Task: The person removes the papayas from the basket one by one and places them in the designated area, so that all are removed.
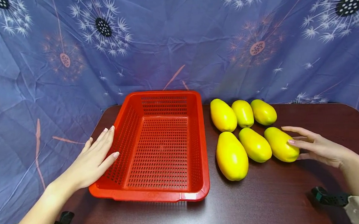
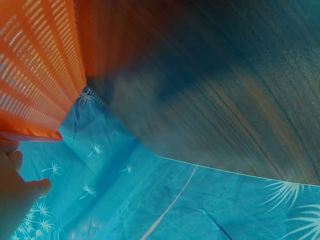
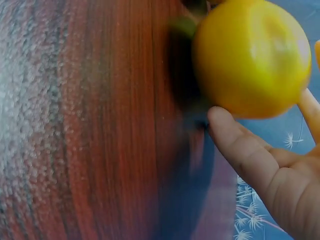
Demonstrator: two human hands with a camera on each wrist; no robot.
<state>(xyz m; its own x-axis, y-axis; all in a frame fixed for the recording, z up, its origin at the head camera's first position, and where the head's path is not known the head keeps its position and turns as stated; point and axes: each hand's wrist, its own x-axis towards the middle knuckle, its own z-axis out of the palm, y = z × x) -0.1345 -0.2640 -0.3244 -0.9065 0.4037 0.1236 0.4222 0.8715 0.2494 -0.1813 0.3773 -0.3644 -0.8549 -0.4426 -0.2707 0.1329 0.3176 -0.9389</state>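
Note:
A red plastic basket [image 1: 169,196] with slotted walls stands on the table, its inside bare. My left hand [image 1: 93,161] rests across its left rim with straight fingers. To the basket's right lie several smooth yellow mangoes in two rows, among them a large one [image 1: 231,156] at the front left. My right hand [image 1: 322,147] is at the front-right mango [image 1: 281,144], thumb against its side and the other fingers spread loosely around its right end. The right wrist view shows that mango [image 3: 252,60] between the spread digits; whether every finger touches it cannot be told.
The dark wooden table [image 1: 250,207] has rounded back corners. Behind it hangs a blue cloth [image 1: 169,40] with a dandelion print. The back-row mangoes [image 1: 242,113] lie close to the table's rear edge. Dark wrist straps [image 1: 329,197] show at both sleeves.

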